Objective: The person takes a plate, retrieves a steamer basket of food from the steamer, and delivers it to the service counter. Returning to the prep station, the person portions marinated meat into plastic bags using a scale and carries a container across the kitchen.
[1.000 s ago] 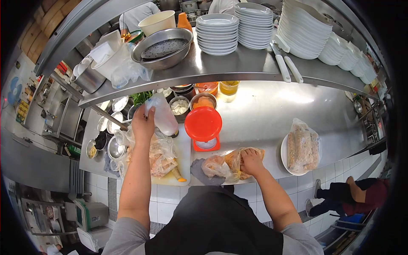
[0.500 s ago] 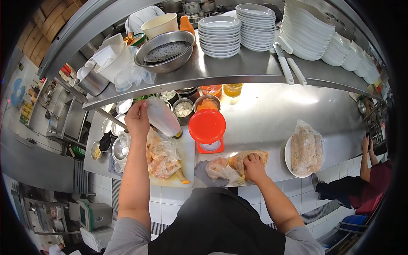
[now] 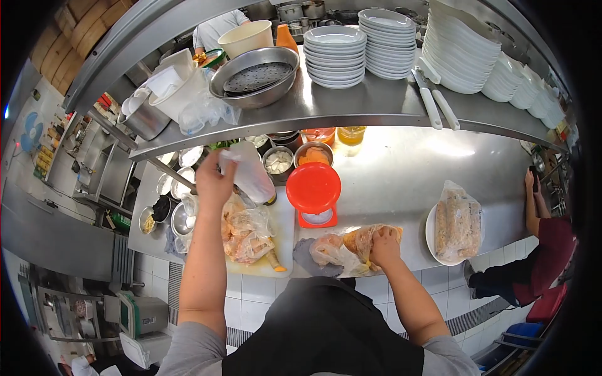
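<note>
My left hand [image 3: 215,178] is raised over the left of the counter, its fingers pinching the top of a whitish, see-through plastic bag [image 3: 252,178]. Below it, plastic-wrapped pale meat [image 3: 246,232] lies on a white cutting board [image 3: 283,220]. A yellowish handle [image 3: 274,260] sticks out beside the meat. At the counter's front edge, my right hand [image 3: 384,247] has curled fingers gripping a plastic bag of orange-yellow food [image 3: 359,241]. Another clear bag of pale pieces [image 3: 331,249] touches it on the left, next to a grey cloth [image 3: 306,252].
A red kitchen scale [image 3: 313,190] stands between my hands. Metal bowls of ingredients [image 3: 278,161] line the back left. On the right, a white plate [image 3: 431,235] holds a bagged block of food [image 3: 459,225]. Plates [image 3: 335,56] crowd the overhead shelf [image 3: 351,113]. A person [image 3: 545,250] stands far right.
The view has shifted slightly, so most things sit a little further right. My left hand has turned and lowered slightly with the plastic bag. My right hand stays on the bag of food.
</note>
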A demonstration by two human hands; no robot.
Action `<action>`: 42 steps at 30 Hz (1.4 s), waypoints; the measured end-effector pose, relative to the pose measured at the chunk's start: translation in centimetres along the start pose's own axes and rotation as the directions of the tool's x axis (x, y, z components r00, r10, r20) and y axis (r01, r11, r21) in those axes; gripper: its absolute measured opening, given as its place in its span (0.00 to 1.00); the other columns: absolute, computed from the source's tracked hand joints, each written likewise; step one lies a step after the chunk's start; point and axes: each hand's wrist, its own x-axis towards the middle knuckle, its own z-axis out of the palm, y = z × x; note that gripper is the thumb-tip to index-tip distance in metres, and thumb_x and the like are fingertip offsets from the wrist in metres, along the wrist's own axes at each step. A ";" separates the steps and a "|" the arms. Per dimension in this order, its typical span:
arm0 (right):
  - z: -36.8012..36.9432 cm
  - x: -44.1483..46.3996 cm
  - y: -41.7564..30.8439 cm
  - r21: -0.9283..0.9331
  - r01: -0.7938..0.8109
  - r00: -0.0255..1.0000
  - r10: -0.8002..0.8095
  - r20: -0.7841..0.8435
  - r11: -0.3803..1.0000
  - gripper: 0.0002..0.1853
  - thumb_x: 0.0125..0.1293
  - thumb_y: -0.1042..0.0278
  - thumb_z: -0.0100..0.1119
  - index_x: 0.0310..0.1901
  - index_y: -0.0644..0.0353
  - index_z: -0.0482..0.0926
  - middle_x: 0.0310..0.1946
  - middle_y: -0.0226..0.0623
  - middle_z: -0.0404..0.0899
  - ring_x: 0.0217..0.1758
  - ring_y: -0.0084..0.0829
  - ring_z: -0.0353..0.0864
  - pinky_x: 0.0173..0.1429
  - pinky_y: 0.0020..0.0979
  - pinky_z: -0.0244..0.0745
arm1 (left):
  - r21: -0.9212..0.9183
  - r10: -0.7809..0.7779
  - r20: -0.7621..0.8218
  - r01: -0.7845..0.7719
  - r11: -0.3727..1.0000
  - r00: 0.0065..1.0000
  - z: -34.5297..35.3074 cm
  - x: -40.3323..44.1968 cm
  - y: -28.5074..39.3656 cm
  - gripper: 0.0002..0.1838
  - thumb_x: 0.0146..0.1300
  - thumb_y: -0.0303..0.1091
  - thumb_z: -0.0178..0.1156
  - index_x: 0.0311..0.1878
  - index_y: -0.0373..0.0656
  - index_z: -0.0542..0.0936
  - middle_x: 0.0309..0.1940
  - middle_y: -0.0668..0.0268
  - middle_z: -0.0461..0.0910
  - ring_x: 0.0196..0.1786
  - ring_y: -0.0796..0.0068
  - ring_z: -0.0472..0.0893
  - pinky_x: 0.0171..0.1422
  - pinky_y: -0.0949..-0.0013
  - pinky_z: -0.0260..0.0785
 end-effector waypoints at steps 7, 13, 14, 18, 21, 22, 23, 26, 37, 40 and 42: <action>-0.6 -0.3 -0.2 0.008 0.015 1.000 -0.015 0.017 1.000 0.24 0.56 0.63 0.70 0.55 0.61 0.84 0.63 0.55 0.75 0.71 0.61 0.68 0.75 0.50 0.68 | -0.509 0.079 -0.203 -0.174 0.843 0.976 5.9 -1.9 -4.8 0.69 0.44 0.40 0.88 0.83 0.34 0.50 0.77 0.44 0.66 0.77 0.47 0.71 0.76 0.55 0.70; -1.4 -0.5 -0.3 -0.019 0.033 0.999 -0.032 0.039 0.999 0.20 0.59 0.67 0.67 0.54 0.63 0.84 0.63 0.54 0.74 0.70 0.59 0.69 0.75 0.49 0.68 | -0.204 -0.294 -0.072 0.275 0.940 0.953 9.1 -3.0 -5.4 0.63 0.45 0.34 0.86 0.80 0.36 0.53 0.71 0.48 0.73 0.72 0.50 0.76 0.74 0.52 0.72; -0.7 -0.2 0.2 -0.020 0.047 0.998 -0.046 0.046 0.999 0.20 0.59 0.67 0.67 0.54 0.63 0.84 0.63 0.54 0.74 0.70 0.59 0.69 0.75 0.49 0.67 | -0.176 -0.256 -0.042 0.245 0.953 0.966 9.7 -3.6 -6.1 0.64 0.46 0.35 0.86 0.81 0.34 0.52 0.71 0.44 0.73 0.72 0.47 0.77 0.74 0.52 0.73; -2.5 -0.6 -0.7 -0.019 0.017 0.997 -0.015 0.073 1.000 0.21 0.60 0.65 0.67 0.55 0.64 0.83 0.63 0.54 0.74 0.71 0.59 0.68 0.77 0.49 0.66 | -0.111 -0.107 0.051 0.112 0.988 0.993 10.9 -6.3 -9.5 0.64 0.50 0.37 0.83 0.82 0.30 0.50 0.74 0.37 0.69 0.75 0.42 0.72 0.78 0.51 0.68; -1.1 -0.2 0.2 0.048 -0.006 0.997 0.002 0.073 0.999 0.28 0.54 0.58 0.73 0.57 0.60 0.83 0.67 0.54 0.73 0.73 0.60 0.66 0.79 0.50 0.65 | -0.182 0.020 -0.226 -0.063 0.981 0.974 7.9 -6.6 -8.3 0.54 0.55 0.36 0.79 0.79 0.30 0.57 0.77 0.41 0.66 0.77 0.45 0.70 0.80 0.52 0.63; -0.8 0.0 0.4 0.046 0.000 0.998 -0.002 0.058 0.999 0.27 0.54 0.59 0.73 0.56 0.60 0.83 0.67 0.54 0.73 0.73 0.60 0.66 0.78 0.49 0.66 | -0.235 -0.028 -0.370 -0.064 0.970 0.928 6.1 -6.4 -7.7 0.50 0.57 0.36 0.78 0.78 0.30 0.61 0.77 0.43 0.66 0.77 0.47 0.70 0.80 0.53 0.62; -0.7 0.0 0.5 0.041 0.005 0.999 -0.006 0.045 0.999 0.26 0.54 0.60 0.73 0.55 0.60 0.83 0.66 0.54 0.73 0.73 0.60 0.66 0.77 0.49 0.67 | -0.188 0.066 -0.479 -0.176 0.966 0.875 3.6 -5.1 -6.8 0.46 0.59 0.36 0.76 0.76 0.31 0.64 0.76 0.45 0.67 0.74 0.50 0.72 0.77 0.54 0.64; -1.4 -0.1 0.5 0.082 -0.011 0.998 0.005 0.069 0.997 0.23 0.55 0.64 0.71 0.53 0.60 0.83 0.65 0.55 0.73 0.72 0.60 0.68 0.74 0.50 0.71 | 0.046 0.249 -0.670 -0.296 0.954 0.700 -2.2 1.1 -0.4 0.30 0.66 0.32 0.69 0.69 0.37 0.72 0.69 0.55 0.74 0.71 0.61 0.74 0.70 0.56 0.69; 0.8 -0.1 1.0 0.184 0.099 0.985 -0.071 -0.156 0.978 0.13 0.59 0.67 0.64 0.46 0.60 0.84 0.57 0.52 0.79 0.66 0.60 0.74 0.69 0.54 0.73 | 0.420 0.524 -0.604 -0.318 0.850 0.601 -13.0 8.9 5.8 0.06 0.67 0.19 0.60 0.39 0.38 0.84 0.38 0.61 0.84 0.40 0.70 0.83 0.46 0.67 0.75; -1.9 -1.2 -0.1 0.115 0.138 0.982 -0.121 -0.148 0.984 0.13 0.58 0.67 0.64 0.44 0.59 0.83 0.55 0.51 0.79 0.65 0.58 0.75 0.68 0.53 0.74 | 0.344 0.468 -0.659 -0.318 0.884 0.588 -14.3 7.3 7.9 0.07 0.67 0.18 0.61 0.42 0.38 0.86 0.41 0.61 0.84 0.40 0.71 0.81 0.46 0.70 0.74; 0.4 -0.5 1.0 0.074 0.164 0.968 -0.146 -0.204 0.984 0.12 0.56 0.67 0.64 0.43 0.59 0.83 0.54 0.50 0.80 0.64 0.57 0.75 0.67 0.52 0.74 | 0.170 0.385 -0.643 -0.367 0.915 0.663 -12.9 4.6 8.6 0.10 0.66 0.16 0.61 0.45 0.39 0.87 0.43 0.61 0.85 0.40 0.72 0.81 0.46 0.72 0.74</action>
